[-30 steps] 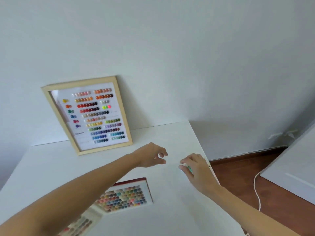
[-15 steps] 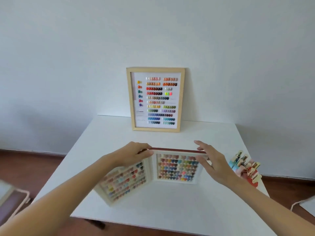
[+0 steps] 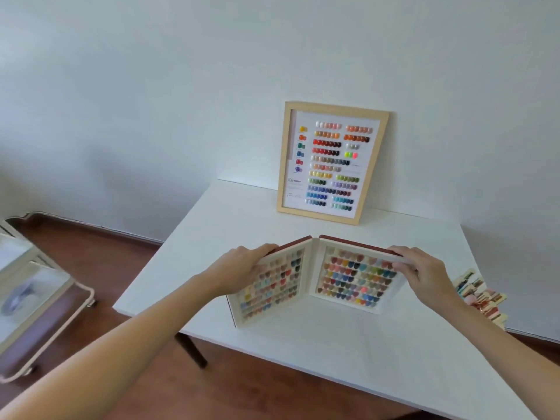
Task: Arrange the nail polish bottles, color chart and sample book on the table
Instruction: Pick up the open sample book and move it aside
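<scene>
The sample book stands open in a V on the white table, its two pages filled with rows of coloured nail tips. My left hand grips the top edge of the left page. My right hand grips the top right corner of the right page. Behind the book, the wood-framed color chart leans upright against the wall. A cluster of nail polish bottles with gold caps sits at the table's right edge, partly hidden by my right forearm.
A cream rolling cart with a tray top stands on the dark wood floor to the left of the table. A white wall runs right behind the table. One black table leg shows under the front left corner.
A second ago my hands hovered near the table's right side while the book lay flat. The view has swung left, and both hands now hold the book up, more upright than half a second ago.
</scene>
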A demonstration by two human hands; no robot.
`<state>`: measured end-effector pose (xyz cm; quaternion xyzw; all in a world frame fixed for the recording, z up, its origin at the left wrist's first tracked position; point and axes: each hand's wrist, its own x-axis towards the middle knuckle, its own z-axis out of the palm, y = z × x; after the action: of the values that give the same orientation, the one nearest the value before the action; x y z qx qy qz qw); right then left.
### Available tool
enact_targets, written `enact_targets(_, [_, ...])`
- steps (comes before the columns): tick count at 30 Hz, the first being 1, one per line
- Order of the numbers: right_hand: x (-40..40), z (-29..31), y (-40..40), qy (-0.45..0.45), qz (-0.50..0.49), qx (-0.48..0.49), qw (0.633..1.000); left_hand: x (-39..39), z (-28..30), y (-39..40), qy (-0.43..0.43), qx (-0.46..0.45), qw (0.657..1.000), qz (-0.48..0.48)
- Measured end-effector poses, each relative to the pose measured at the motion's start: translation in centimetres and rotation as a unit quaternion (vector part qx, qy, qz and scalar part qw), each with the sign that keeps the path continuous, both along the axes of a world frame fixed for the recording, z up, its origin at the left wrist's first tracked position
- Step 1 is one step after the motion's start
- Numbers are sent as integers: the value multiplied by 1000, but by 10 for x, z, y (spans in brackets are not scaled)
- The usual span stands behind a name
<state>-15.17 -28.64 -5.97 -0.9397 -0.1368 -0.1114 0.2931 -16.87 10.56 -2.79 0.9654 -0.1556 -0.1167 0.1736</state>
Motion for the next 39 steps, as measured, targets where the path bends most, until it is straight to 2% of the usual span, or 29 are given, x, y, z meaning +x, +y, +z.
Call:
enact_targets(9, [56, 15, 36, 43, 77, 7, 996, 5, 3, 40, -2, -10, 998, 69])
enact_targets(22, [178, 36, 171, -13, 230, -7, 973, 11, 21, 118, -46, -9, 964, 263])
enact_targets(28, [220, 37, 244, -3, 263, 8, 965, 34, 21, 167, -43, -16, 951, 306])
enact_targets(39, [287, 28, 344, 25, 257, 12, 966, 92, 7, 238, -42, -17, 929, 367])
